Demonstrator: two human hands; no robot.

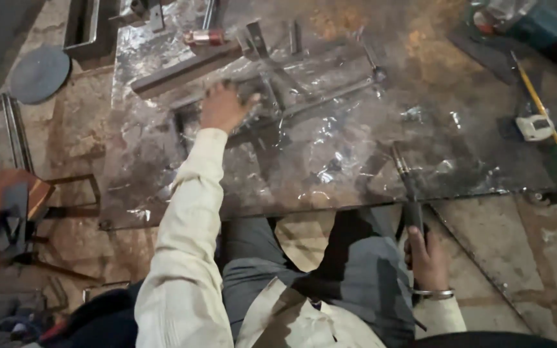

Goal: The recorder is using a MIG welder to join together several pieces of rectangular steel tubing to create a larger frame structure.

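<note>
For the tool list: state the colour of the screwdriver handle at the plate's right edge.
Green, on the screwdriver with a yellow shaft; the head view shows it.

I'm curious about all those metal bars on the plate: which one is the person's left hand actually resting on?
The left hand rests on the welded steel frame at mid-plate. The loose flat bar beyond it lies untouched; the right hand grips a dark rod-like tool.
</note>
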